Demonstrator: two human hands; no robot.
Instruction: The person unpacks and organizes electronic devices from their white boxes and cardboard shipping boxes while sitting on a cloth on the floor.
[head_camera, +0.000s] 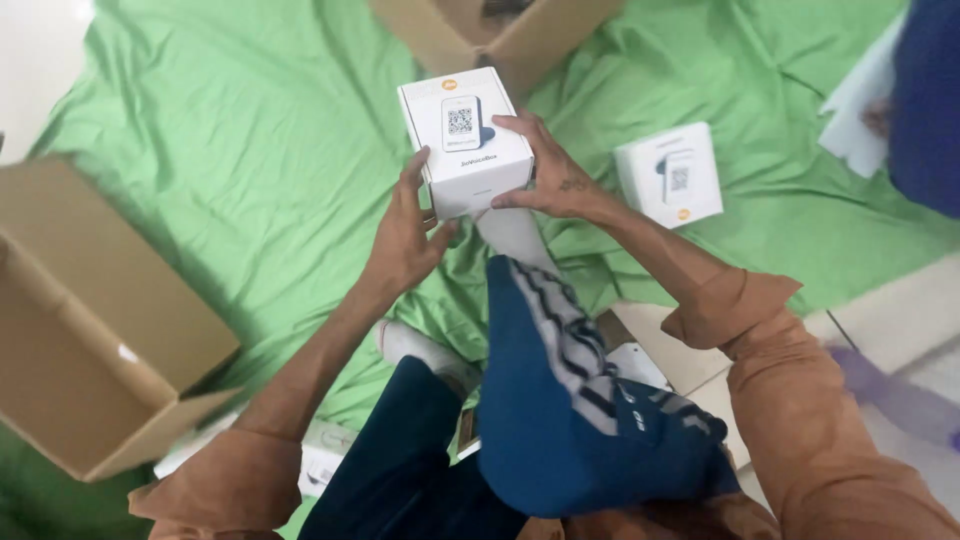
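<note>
Small white carton (465, 140) held up over the green sheet (250, 150), printed top face toward the camera. Left hand (405, 235) grasping the carton's near-left edge, fingertips up its side. Right hand (550, 170) grasping the carton's right side, fingers across the top corner, thumb underneath. Both closed on it; carton tilted, off the sheet.

Second white carton (670, 172) lying on the sheet to the right of the held one, well apart. Open brown box (95, 320) far left of the held carton, flaps out. Another brown box (500, 30) just beyond it, cut by the top edge. Blue-trousered knee (570, 400) below the held carton.

Risks, judged: hold mostly at fingertips and edges, so a slip could drop the carton onto the knee or sheet. A tilted carton could shift its contents. Loose folds in the sheet could tip anything set down.

Hard to make out: held carton's underside and far faces hidden; left box's inside mostly out of view; dark blue shape at the upper right cropped, unidentifiable; white objects behind the knee partly covered.
</note>
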